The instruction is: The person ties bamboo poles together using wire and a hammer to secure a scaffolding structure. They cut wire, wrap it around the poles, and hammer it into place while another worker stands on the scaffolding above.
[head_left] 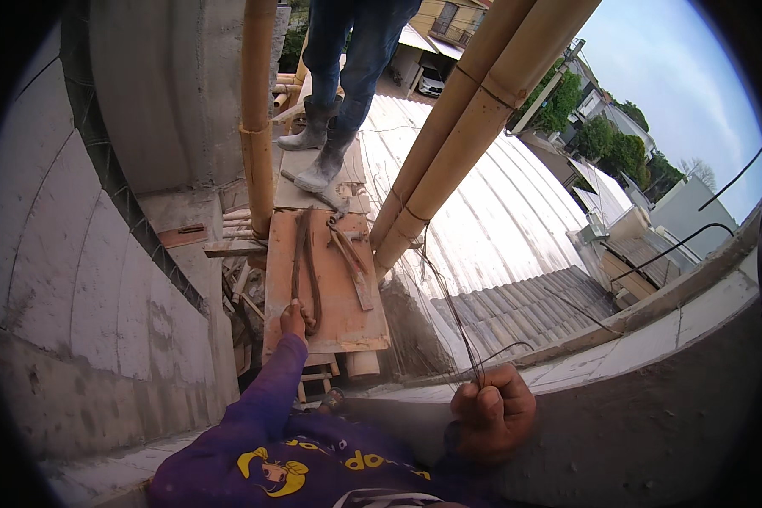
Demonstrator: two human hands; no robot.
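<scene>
My left hand reaches forward to a wooden board and closes around the near end of a long, dark, bent strip; its exact kind is unclear. To the right of the strip lies a hand tool with a dark metal head and long, pale handles. Closer to me on the right, my right hand is raised, pinching a bundle of thin, dark wires. The loose ends of the wires fan upward and outward from the fingers.
The board lies between thick bamboo poles. Beyond it, another person in grey boots stands on planks. A corrugated roof lies below right. A block wall rises left; bent rods stick out at right.
</scene>
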